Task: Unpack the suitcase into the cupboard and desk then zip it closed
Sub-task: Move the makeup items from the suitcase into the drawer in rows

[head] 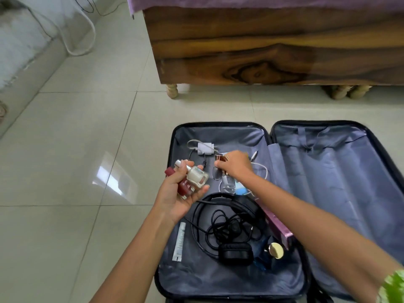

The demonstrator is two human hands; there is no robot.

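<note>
The unpacking step was in hand. The left hand [175, 194] gripped small cosmetic bottles [192, 178] above the open suitcase [172, 215] on the floor; the right hand [235, 164] pinched a copper-capped tube [220, 159] inside it. Headphones [237, 228] remained. Next, probably, lifting the tube clear of the cables.

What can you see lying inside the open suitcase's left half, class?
In the suitcase: black headphones with tangled cable, a white charger, a white tube, a gold-capped blue bottle, a pink box. The right hand covers small items.
</note>
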